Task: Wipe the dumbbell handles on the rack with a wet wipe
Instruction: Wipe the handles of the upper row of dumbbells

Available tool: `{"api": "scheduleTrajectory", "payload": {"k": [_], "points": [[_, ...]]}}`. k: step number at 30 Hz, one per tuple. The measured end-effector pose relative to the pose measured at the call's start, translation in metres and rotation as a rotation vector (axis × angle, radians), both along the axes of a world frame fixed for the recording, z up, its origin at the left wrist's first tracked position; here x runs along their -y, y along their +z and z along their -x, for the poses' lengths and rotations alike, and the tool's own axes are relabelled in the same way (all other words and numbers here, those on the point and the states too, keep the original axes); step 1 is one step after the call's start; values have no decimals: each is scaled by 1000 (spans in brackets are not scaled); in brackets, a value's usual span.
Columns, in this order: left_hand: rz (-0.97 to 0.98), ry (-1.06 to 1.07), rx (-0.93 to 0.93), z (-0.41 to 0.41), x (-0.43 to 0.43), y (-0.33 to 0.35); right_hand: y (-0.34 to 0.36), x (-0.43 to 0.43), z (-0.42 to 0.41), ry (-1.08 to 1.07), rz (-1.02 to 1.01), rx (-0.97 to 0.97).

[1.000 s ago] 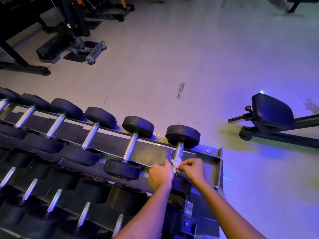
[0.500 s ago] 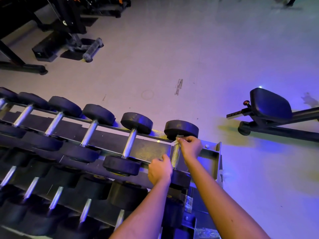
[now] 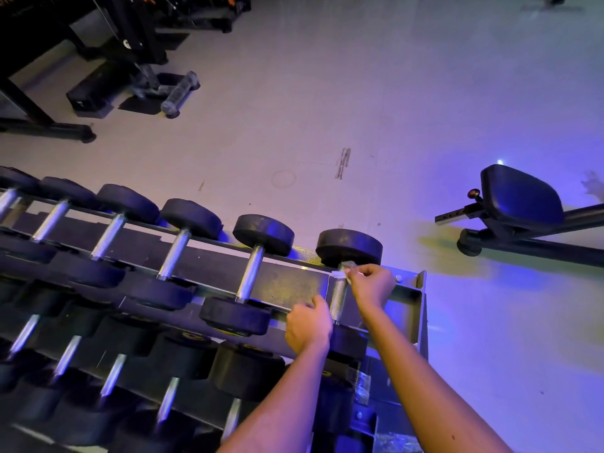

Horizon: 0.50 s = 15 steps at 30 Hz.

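Observation:
A metal rack [image 3: 420, 289] carries rows of black dumbbells with silver handles. The rightmost dumbbell on the top row has its far head [image 3: 349, 246] showing and a bare knurled handle [image 3: 338, 300]. My right hand [image 3: 372, 286] pinches a small white wet wipe [image 3: 343, 271] against the far end of that handle, just under the far head. My left hand [image 3: 309, 325] is curled beside the near end of the same handle, over the near head; what its fingers grip is hidden.
Several more dumbbells [image 3: 251, 273] fill the top row to the left, with a lower row [image 3: 170, 398] beneath. A padded bench [image 3: 519, 197] stands on the floor at right. Black machine frames and a foam roller [image 3: 179, 93] lie at the far left.
My right hand slid the wipe from the near end of the handle up to its far end, then stayed there. My left hand has barely moved.

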<state>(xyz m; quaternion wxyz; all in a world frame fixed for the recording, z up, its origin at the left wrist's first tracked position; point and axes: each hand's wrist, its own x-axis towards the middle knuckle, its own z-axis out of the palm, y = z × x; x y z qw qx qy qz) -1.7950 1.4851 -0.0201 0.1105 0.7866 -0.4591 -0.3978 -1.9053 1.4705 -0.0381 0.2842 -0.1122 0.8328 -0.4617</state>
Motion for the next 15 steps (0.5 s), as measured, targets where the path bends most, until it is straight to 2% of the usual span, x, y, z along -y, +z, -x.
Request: {"api": "scheduleTrajectory", "payload": {"k": [4,9,15], "points": [[1,3,5,-1,0,0,-3,-20,-7,154,-69,11],[3,7,9,0,0,0,-7,-54,-30,228,-148,63],[-1,5,1,1,-1,-1,-6,-53,-23,351,-175,75]]}}
